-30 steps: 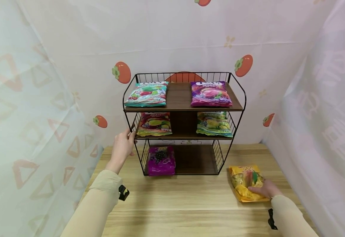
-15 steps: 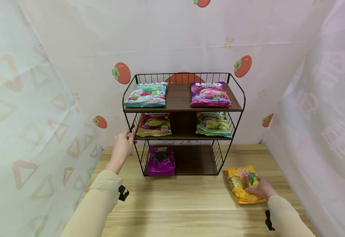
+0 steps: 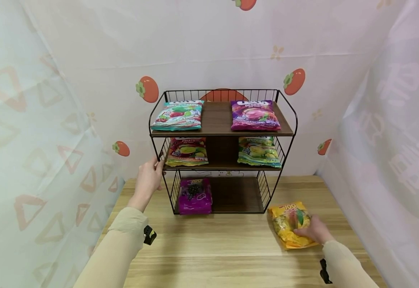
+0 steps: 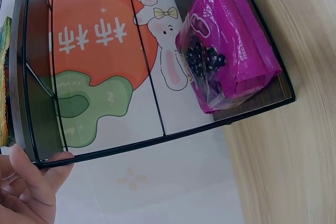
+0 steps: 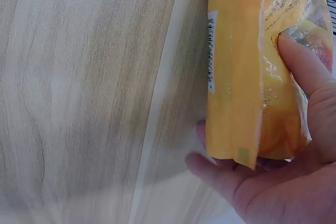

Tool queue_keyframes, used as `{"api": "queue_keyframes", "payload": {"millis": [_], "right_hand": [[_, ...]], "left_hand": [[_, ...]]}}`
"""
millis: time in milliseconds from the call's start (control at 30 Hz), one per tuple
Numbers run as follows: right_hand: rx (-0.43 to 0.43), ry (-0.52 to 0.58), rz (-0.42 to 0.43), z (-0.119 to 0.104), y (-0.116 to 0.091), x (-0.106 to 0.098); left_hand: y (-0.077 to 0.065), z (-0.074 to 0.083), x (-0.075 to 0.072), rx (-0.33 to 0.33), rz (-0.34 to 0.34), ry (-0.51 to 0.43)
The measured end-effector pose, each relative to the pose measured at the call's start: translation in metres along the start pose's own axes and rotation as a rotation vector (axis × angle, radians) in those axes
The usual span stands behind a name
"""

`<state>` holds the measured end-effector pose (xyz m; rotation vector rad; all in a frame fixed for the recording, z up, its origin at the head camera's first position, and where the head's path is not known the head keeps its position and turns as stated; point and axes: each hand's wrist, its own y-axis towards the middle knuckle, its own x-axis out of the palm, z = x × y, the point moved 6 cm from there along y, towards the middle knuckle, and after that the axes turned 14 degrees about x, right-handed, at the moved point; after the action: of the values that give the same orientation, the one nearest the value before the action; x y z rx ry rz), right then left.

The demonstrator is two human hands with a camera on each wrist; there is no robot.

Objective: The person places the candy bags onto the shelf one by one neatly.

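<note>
My left hand (image 3: 147, 176) grips the left post of a black wire rack (image 3: 216, 120) at its middle board. In the left wrist view, thumb and fingers pinch the frame at that corner. At the right, my right hand (image 3: 315, 230) holds a yellow candy bag (image 3: 285, 224) printed "100", over the wooden table. Seen from the right wrist, the thumb lies on the front of the bag (image 5: 236, 82), with fingers curling under it. A purple candy bag (image 3: 195, 203) with dark berries lies at the left of the bottom tier.
The top tier bears a teal candy bag (image 3: 178, 117) and a purple berries bag (image 3: 254, 116). On the middle tier are a red fruits bag (image 3: 187, 153) and a green bag (image 3: 259, 153). Printed cloth walls (image 3: 350, 168) stand behind and at both sides of the table (image 3: 209, 256).
My right hand has moved left with the yellow bag, bringing it closer to the rack's lower right corner. The left hand keeps its grip on the rack.
</note>
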<state>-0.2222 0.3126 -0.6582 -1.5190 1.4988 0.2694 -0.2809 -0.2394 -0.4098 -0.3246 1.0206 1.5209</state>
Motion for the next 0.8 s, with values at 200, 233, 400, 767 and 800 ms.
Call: {"api": "queue_keyframes", "payload": {"millis": [200, 233, 400, 767, 800], "right_hand": [[0.007, 0.012, 0.015, -0.0024, -0.0033, 0.0014], [0.006, 0.011, 0.016, -0.0024, -0.0037, 0.0016], [0.000, 0.007, 0.015, -0.0033, -0.0044, 0.0016], [0.005, 0.008, -0.011, -0.0032, -0.0034, -0.0002], [0.004, 0.014, -0.010, -0.0031, -0.0035, -0.0006]], "left_hand": [[-0.0003, 0.0004, 0.0002, -0.004, 0.004, -0.003], [-0.0004, 0.0004, 0.0001, -0.005, 0.003, -0.003], [-0.0003, 0.0005, 0.0003, -0.005, 0.002, -0.002], [-0.0003, 0.0002, 0.0004, 0.000, 0.008, 0.001], [-0.0002, 0.0002, 0.0003, 0.001, 0.008, 0.000]]}}
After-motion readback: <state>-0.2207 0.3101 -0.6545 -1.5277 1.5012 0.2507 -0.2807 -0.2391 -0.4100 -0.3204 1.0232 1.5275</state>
